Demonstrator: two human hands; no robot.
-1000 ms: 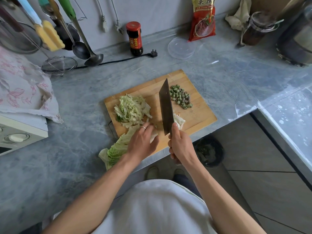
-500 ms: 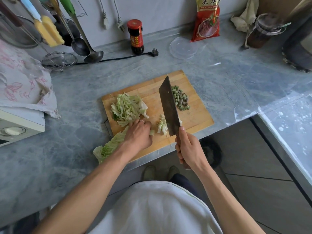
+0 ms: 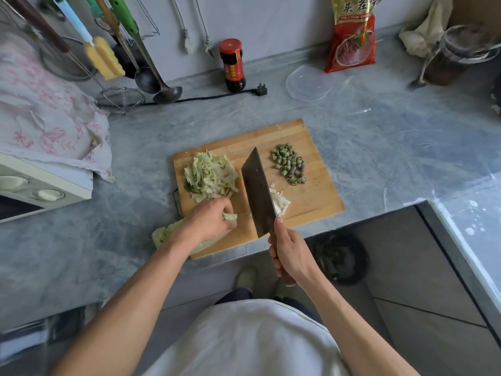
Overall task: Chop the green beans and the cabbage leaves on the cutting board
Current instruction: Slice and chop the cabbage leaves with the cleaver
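- Cutting board (image 3: 311,196) sits on the grey desk (image 3: 379,147), near its front edge.
- Right hand (image 3: 291,253) grips the cleaver (image 3: 257,191) by the handle; blade is over the middle of the board, tip pointing away.
- Left hand (image 3: 208,221), fingers curled, presses the uncut cabbage leaf (image 3: 162,234), which hangs off the board's left front corner.
- Shredded cabbage pile (image 3: 210,176) on the board's left, just beside the blade.
- Small heap of cut white cabbage (image 3: 280,204) touching the blade's right side.
- Chopped green beans (image 3: 288,164) on the board's far right.
- Sauce bottle (image 3: 232,65) and clear plastic lid (image 3: 309,82) at the back by the wall.
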